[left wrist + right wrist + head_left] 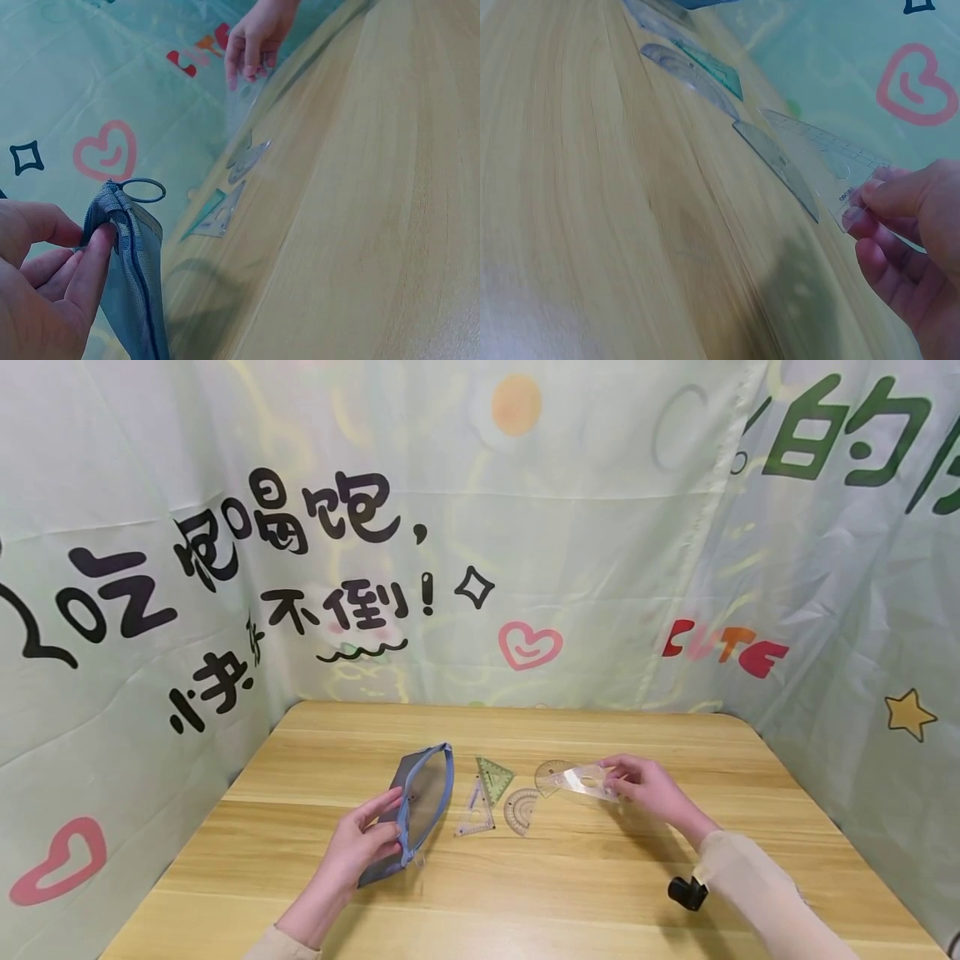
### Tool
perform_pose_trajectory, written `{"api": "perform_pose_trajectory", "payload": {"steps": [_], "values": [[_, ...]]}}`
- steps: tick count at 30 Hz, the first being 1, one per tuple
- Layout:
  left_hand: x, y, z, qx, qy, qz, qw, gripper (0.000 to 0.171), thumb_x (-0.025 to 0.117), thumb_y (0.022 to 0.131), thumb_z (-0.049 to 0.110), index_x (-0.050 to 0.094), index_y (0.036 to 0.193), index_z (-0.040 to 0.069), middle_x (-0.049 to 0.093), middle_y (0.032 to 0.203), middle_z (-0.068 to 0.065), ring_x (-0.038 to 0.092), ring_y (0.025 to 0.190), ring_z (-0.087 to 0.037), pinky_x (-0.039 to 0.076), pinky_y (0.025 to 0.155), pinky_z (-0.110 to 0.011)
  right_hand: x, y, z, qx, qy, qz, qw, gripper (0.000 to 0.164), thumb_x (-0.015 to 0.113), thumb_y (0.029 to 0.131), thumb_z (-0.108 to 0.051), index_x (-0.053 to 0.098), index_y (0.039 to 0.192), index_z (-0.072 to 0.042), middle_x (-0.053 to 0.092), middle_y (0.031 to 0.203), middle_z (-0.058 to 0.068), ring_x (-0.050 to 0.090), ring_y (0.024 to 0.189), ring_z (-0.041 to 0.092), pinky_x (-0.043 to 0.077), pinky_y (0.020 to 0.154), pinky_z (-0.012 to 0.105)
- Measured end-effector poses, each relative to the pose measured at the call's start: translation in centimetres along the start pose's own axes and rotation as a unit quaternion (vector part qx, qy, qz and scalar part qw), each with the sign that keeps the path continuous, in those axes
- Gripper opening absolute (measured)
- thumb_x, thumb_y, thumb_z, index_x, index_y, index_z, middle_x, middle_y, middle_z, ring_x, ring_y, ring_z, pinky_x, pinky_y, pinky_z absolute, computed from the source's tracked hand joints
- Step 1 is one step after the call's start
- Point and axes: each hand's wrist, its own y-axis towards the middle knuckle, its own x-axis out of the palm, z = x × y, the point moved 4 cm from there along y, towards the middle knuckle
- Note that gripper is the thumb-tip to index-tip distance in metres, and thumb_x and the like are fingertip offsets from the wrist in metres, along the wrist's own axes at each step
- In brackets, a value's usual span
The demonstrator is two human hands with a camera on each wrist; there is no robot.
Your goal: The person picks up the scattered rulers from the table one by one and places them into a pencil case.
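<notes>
My left hand [366, 837] pinches the edge of a blue-grey zip pouch [431, 789], whose mouth gapes toward the right. In the left wrist view the pouch [135, 277] shows its zip and a ring at the top corner. Over on the right, my right hand [637, 781] pinches a clear set square [588, 782] by its short end, held above the table. Between the hands lie a green set square [495, 778], a second clear set square [476, 814], a clear protractor [519, 811] and a greyish protractor [550, 770]. The held set square overlaps the greyish protractor in the head view.
All of this is on a wooden table [525, 893]. Printed cloth [600, 568] hangs round its back and sides. A small black device [687, 893] is attached at the right sleeve [757, 885].
</notes>
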Motion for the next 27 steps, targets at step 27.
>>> {"api": "perform_pose_trajectory", "payload": {"steps": [27], "values": [[0.0, 0.1, 0.0, 0.001, -0.003, -0.002, 1.0, 0.06, 0.06, 0.085, 0.0, 0.051, 0.143, 0.011, 0.05, 0.148, -0.018, 0.065, 0.084, -0.014, 0.06, 0.075, -0.024, 1.6, 1.8, -2.5, -0.001, 0.04, 0.005, 0.999, 0.041, 0.06, 0.095, -0.003, 0.054, 0.136, -0.003, 0.069, 0.098, 0.021, 0.068, 0.08, 0.023, 0.061, 0.069, 0.036]]}}
